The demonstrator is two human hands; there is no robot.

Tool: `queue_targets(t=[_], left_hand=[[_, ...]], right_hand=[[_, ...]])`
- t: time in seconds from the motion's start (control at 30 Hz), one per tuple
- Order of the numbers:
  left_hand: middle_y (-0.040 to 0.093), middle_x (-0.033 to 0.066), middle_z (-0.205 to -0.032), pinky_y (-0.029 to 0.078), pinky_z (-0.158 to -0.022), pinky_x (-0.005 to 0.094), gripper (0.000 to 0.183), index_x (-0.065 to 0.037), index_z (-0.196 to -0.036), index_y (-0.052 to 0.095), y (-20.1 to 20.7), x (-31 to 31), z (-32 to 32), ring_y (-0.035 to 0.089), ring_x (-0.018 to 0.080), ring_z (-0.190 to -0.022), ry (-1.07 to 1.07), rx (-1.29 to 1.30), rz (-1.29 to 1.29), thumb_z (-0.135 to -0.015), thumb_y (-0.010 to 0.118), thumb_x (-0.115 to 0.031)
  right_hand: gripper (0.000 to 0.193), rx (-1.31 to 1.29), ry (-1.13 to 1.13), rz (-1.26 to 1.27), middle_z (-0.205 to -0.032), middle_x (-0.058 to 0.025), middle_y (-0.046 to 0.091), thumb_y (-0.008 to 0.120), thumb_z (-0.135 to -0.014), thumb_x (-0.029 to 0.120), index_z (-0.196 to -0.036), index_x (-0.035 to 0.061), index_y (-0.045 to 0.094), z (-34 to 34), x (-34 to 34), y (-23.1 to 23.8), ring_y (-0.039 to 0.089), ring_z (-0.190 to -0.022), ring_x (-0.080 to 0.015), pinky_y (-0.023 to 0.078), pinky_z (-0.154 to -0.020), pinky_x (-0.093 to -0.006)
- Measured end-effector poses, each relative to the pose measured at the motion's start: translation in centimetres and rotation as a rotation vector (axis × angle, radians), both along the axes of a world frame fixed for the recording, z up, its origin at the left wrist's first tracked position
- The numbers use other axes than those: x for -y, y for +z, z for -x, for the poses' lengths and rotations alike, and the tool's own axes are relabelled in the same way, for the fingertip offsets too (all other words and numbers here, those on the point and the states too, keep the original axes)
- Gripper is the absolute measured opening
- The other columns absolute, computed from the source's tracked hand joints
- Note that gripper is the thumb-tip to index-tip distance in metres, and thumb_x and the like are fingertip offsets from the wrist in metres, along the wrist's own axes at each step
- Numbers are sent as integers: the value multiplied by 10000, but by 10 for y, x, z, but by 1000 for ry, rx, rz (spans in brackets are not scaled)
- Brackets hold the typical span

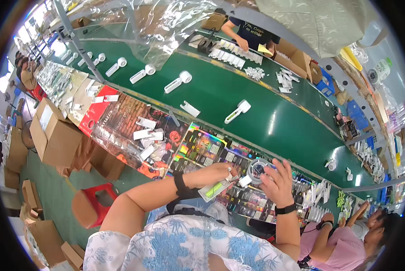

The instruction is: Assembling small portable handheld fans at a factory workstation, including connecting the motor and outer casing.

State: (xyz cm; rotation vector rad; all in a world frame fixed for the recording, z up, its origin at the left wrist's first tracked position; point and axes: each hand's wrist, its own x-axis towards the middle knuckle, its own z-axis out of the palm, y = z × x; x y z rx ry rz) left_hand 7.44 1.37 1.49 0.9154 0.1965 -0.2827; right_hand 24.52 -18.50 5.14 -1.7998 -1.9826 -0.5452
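Note:
Just above the bench, my left hand (221, 173) is closed on a white handle half (217, 189) with a bright green cylinder lying inside it. Right beside it is a round grey-and-white fan head (257, 170) with a short white neck. My right hand (277, 184) grips the fan head by its rim, thumb against it and other fingers stretched upward. The neck points toward the handle half; whether the two are joined cannot be made out. Dark bands circle both wrists.
A green conveyor (266, 119) runs diagonally past the bench, carrying spaced white handheld fans (179, 82). Loose white shells (148, 134) lie on the bench at left. Cartons (55, 135) and a red stool (94, 204) stand at left. A co-worker in pink (336, 244) sits at right; another person works across the belt.

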Motion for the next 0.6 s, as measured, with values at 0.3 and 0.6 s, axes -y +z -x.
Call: queue_targets(t=[0.3, 0.6], left_hand=[[615, 119, -838, 480, -537, 277, 279, 21, -1046, 493, 13, -2, 19, 593, 145, -628, -115, -67, -298, -845, 440, -165], [606, 68, -694, 467, -513, 274, 284, -4, -1010, 525, 20, -5, 20, 582, 121, -569, -107, -20, -657, -787, 533, -179]], right_hand=[[567, -89, 22, 130, -1105, -13, 554, 722, -545, 27, -1039, 185, 492, 12, -16, 7, 502, -1125, -289, 312, -999, -545], [549, -95, 51, 200, -1106, -13, 564, 697, -564, 12, -1051, 178, 506, 11, -23, 12, 496, -1134, -278, 319, -1001, -538]])
